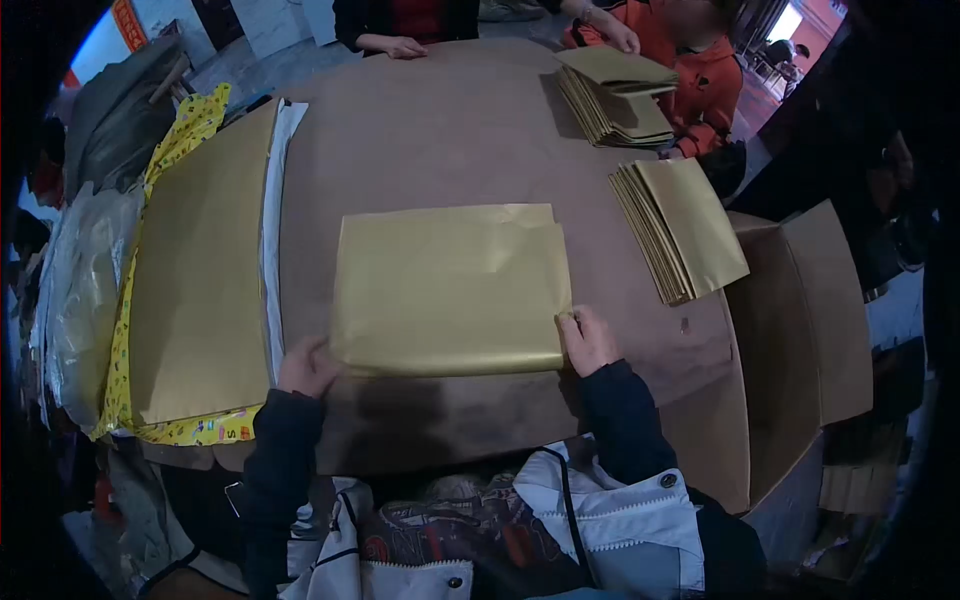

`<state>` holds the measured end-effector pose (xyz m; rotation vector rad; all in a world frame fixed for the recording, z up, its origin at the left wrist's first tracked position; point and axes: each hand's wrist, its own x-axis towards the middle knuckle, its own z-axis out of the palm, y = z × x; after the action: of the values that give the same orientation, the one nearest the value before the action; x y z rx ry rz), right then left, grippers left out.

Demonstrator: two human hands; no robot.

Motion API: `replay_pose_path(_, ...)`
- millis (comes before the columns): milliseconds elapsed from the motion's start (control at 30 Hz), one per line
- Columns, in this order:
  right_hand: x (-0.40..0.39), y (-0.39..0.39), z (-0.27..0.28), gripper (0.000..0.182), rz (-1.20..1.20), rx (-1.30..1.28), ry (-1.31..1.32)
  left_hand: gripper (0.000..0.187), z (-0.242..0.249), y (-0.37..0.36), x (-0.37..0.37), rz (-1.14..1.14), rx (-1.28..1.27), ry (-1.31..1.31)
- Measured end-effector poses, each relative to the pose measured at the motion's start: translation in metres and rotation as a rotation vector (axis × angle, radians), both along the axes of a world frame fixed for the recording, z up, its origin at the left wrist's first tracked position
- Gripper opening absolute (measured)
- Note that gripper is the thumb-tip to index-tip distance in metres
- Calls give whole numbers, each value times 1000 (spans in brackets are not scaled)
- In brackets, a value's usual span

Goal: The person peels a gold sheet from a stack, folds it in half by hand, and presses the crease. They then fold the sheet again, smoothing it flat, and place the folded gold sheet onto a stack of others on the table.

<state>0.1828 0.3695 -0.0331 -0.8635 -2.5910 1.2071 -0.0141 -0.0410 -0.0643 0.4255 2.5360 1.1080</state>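
A folded sheet of gold paper (450,290) lies flat on the table before me, its fold along the near edge. At its lower right side, my right hand (588,340) is closed with thumb and fingers on the paper's edge. My left hand (308,367) is at the lower left corner, fingers curled against the paper and slightly blurred. To the left is a stack of flat gold sheets (205,270) on yellow patterned wrapping (118,370), with a white strip (271,240) along its right side.
A folded gold paper stack (690,230) lies at the table's right edge, above an open cardboard box (790,330). Farther back, another folded stack (615,105) lies beside a person in orange (710,90), with a hand (620,35) over it. Another person's hand (405,47) rests at the far edge.
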Motion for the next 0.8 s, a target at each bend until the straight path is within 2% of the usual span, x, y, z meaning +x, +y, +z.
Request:
replay_pose_path(33,1,-1,0,38,-6,-48,79,43,-4,0,-2,22,-37,14)
replay_pose_path(133,11,-8,4,49,-15,-84,215,39,12,21,4,117,59,44)
replay_pose_path(233,13,-6,0,51,-43,-68,151,36,11,22,-1,104,-54,72)
replay_pose_path(367,4,-7,3,47,-42,-51,110,36,1,21,-8,55,-135,163)
replay_pose_path(400,3,-9,9,45,-59,-50,60,37,19,29,-5,76,-167,46)
replay_pose_path(467,-2,-9,10,43,-64,-49,11,38,28,36,-1,89,-164,38)
replay_pose_path(533,-1,-3,-1,40,-67,64,80,41,23,30,-1,74,-147,4)
replay_pose_path(567,-1,-3,-5,37,-52,45,249,41,21,29,0,85,-148,2)
replay_pose_path(600,-2,0,-12,37,-41,43,249,39,19,29,2,58,-22,14)
replay_pose_path(633,-2,4,-21,36,-80,24,358,38,18,30,3,30,104,27)
replay_pose_path(667,-5,3,-20,36,-120,3,465,38,18,31,4,36,102,26)
replay_pose_path(700,-4,2,-8,36,-164,-100,327,37,18,33,4,53,158,10)
replay_pose_path(767,-4,5,-12,36,-137,-70,307,37,19,36,4,83,271,-18)
replay_pose_path(800,-5,7,-14,36,-113,-39,290,36,17,37,4,98,198,-21)
